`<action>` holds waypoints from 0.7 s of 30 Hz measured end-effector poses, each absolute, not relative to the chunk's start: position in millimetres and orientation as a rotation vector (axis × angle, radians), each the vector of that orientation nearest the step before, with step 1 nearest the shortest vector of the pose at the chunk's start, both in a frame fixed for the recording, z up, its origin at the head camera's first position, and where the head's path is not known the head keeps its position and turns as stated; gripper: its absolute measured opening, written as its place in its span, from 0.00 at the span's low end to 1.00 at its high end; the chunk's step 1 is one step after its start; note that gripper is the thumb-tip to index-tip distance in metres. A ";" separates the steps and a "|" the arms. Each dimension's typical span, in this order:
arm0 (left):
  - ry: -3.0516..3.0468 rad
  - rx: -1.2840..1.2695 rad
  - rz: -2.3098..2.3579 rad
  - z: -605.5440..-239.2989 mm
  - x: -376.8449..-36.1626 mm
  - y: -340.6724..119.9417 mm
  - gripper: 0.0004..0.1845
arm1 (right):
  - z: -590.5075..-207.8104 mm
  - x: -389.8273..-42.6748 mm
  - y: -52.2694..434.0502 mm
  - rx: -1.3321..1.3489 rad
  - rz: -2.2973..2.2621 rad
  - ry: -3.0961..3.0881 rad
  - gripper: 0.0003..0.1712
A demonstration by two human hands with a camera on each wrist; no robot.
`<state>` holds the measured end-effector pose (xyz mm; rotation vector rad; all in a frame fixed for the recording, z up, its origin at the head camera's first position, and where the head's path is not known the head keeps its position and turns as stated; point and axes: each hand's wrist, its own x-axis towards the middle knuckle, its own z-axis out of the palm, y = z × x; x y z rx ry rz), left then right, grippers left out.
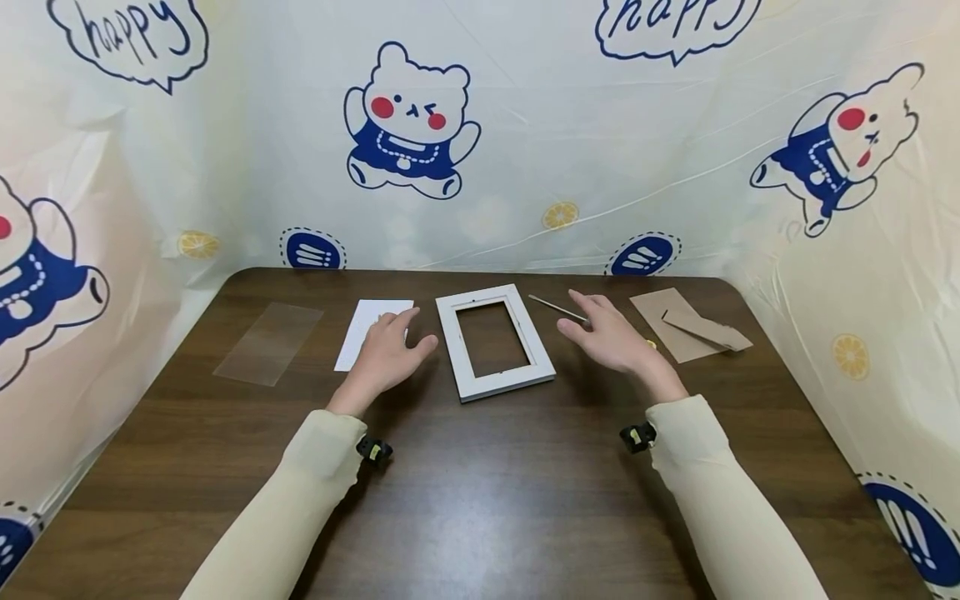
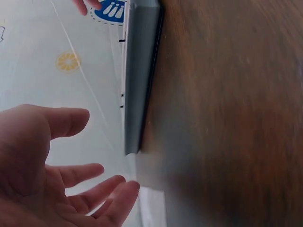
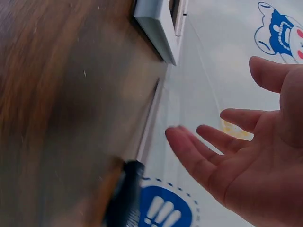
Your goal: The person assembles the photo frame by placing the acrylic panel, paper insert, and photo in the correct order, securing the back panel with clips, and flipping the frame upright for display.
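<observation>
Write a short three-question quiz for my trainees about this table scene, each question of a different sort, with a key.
1. True or false: the left hand grips the white picture frame.
2. Which lies farthest to the left on the table? A) clear plastic sheet B) white paper C) brown cardboard backing
3. Fill in: beside the right hand lies a thin ____.

Key:
1. False; both hands are open, either side of the frame.
2. A
3. Stick-like tool; the pictures do not show what it is.

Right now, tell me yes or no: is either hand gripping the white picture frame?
No. In the head view the left hand and right hand hover open on either side of the white picture frame, neither touching it.
</observation>
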<state>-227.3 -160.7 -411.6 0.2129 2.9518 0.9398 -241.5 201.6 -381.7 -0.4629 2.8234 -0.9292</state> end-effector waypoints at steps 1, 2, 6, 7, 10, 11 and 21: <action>2.937 0.199 0.959 -412.9 -228.6 -160.2 0.38 | -383.4 -244.1 199.8 -0.463 -0.945 2.816 0.42; 2.919 0.186 0.982 -414.4 -230.0 -159.5 0.38 | -385.6 -246.9 198.1 -0.459 -0.960 2.809 0.41; 2.863 0.173 1.037 -417.1 -234.5 -156.1 0.38 | -393.0 -255.3 192.5 -0.430 -1.036 2.753 0.38; 2.849 0.179 1.051 -417.5 -235.2 -154.8 0.38 | -394.1 -256.4 191.3 -0.423 -1.064 2.728 0.37; 2.798 0.179 1.091 -418.3 -236.8 -151.6 0.39 | -397.6 -259.2 187.5 -0.392 -1.139 2.644 0.37; 2.774 0.171 1.107 -418.6 -237.1 -150.9 0.39 | -398.4 -259.7 185.7 -0.380 -1.157 2.618 0.36; 2.552 0.057 1.313 -422.4 -240.7 -148.7 0.40 | -401.8 -266.9 163.4 -0.283 -1.145 2.546 0.34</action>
